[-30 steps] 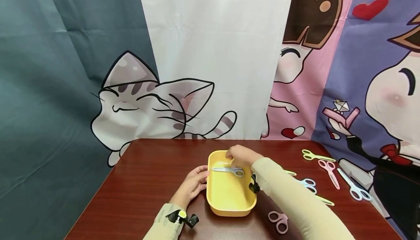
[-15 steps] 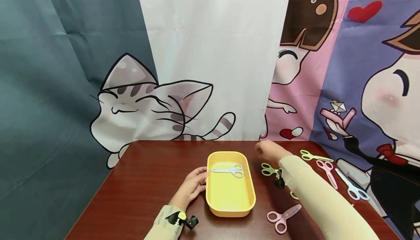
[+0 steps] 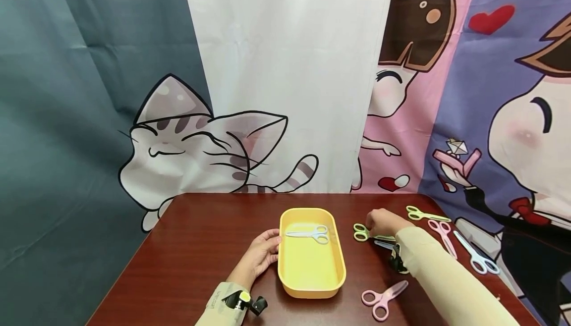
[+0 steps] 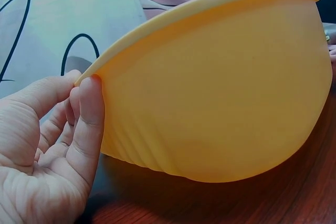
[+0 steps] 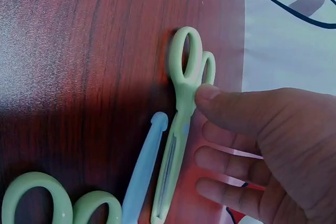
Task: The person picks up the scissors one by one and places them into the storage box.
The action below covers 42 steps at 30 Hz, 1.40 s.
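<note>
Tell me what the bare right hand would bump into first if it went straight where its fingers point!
Most likely the pale green, plastic-looking scissors just ahead of the right hand. In the right wrist view, its thumb lies against or just over them; depth makes touching hard to tell.

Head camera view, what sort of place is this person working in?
Probably a staged tabletop filming corner: a cartoon-printed backdrop stands behind a reddish-brown table, and a small black device sits on the left sleeve. The wider room isn't shown.
</note>
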{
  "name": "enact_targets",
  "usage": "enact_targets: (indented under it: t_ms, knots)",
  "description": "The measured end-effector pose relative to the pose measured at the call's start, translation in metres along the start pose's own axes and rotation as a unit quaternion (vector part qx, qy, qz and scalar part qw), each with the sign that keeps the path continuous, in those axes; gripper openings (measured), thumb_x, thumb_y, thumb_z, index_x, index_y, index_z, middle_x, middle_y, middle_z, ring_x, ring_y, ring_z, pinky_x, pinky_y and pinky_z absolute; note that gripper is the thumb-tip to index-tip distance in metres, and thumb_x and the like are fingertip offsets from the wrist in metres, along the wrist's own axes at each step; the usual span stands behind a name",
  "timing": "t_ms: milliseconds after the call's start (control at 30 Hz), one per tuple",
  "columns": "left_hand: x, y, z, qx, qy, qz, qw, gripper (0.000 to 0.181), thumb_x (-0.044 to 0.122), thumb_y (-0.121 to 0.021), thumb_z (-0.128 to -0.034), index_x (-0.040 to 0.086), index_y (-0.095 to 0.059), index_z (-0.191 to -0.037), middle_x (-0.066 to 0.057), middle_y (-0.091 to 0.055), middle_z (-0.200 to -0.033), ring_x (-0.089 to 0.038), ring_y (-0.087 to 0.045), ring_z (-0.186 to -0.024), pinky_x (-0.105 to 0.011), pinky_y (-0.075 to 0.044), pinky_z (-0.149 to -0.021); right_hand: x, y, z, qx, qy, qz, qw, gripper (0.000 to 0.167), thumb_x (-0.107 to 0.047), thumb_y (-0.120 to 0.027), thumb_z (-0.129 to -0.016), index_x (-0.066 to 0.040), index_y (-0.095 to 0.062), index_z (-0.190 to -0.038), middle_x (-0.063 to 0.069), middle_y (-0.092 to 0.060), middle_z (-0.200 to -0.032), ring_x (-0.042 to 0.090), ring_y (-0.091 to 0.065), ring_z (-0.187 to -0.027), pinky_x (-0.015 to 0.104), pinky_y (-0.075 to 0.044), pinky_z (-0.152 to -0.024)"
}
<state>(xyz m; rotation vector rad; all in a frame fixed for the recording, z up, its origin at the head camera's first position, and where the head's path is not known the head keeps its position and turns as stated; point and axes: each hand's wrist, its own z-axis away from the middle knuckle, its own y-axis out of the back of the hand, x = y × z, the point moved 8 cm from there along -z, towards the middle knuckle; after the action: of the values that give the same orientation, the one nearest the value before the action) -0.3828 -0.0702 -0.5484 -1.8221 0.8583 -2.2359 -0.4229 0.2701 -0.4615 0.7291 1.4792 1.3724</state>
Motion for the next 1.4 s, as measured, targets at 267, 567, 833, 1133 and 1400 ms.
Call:
enact_targets:
  t_ms: [267, 567, 833, 1133, 1400]
  knots:
    - [-0.002, 0.001, -0.001, 0.003, -0.002, -0.004, 1.0000, 0.024, 0.000, -0.057, -0.0995, 0.002, -0.050, -0.123, -0.001, -0.067, -0.088, -0.008, -0.064, -0.068, -0.023, -0.057, -0.058, 0.002, -0.009, 0.001, 0.005, -0.009, 0.018, 0.9998, 0.023, 0.001, -0.083, -0.065, -0.008, -0.068, -0.079, -0.002, -0.061, -0.074, 0.016, -0.054, -0.071, 0.035, -0.051, -0.068]
    - [-0.002, 0.003, -0.001, 0.006, 0.004, -0.001, 1.0000, 0.025, -0.001, -0.054, -0.1008, 0.001, -0.049, -0.125, -0.001, -0.067, -0.087, -0.007, -0.064, -0.067, -0.023, -0.057, -0.057, 0.004, -0.017, -0.002, 0.020, -0.010, 0.032, 0.9992, 0.026, 0.013, -0.068, -0.064, -0.010, -0.059, -0.071, -0.004, -0.047, -0.067, 0.016, -0.043, -0.064, 0.030, -0.039, -0.059]
    - [-0.001, 0.001, 0.001, 0.007, 0.003, 0.001, 1.0000, 0.022, 0.000, -0.055, -0.1011, 0.005, -0.051, -0.122, 0.001, -0.066, -0.086, -0.007, -0.063, -0.068, -0.023, -0.058, -0.058, 0.004, -0.022, -0.009, 0.016, -0.002, 0.049, 0.9986, 0.040, 0.013, -0.062, -0.064, -0.016, -0.034, -0.060, -0.006, -0.018, -0.063, 0.014, -0.020, -0.059, 0.029, -0.017, -0.055]
    - [-0.002, 0.001, 0.002, 0.014, 0.002, 0.001, 0.9999, 0.020, -0.001, -0.055, -0.1004, 0.006, -0.052, -0.119, 0.000, -0.066, -0.086, -0.007, -0.064, -0.068, -0.023, -0.058, -0.057, -0.016, -0.010, -0.018, 0.050, 0.033, 0.056, 0.9966, 0.028, 0.008, -0.065, -0.068, -0.015, -0.050, -0.061, -0.008, -0.034, -0.058, 0.014, -0.034, -0.057, 0.028, -0.031, -0.053]
    - [-0.002, 0.000, 0.002, 0.012, 0.004, 0.003, 0.9999, 0.021, -0.001, -0.055, -0.1003, 0.004, -0.052, -0.121, -0.001, -0.066, -0.086, -0.007, -0.062, -0.066, -0.023, -0.057, -0.057, -0.039, 0.012, -0.033, 0.072, 0.050, 0.055, 0.9946, 0.016, 0.003, -0.072, -0.072, -0.010, -0.064, -0.077, -0.004, -0.056, -0.069, 0.016, -0.048, -0.064, 0.033, -0.047, -0.061]
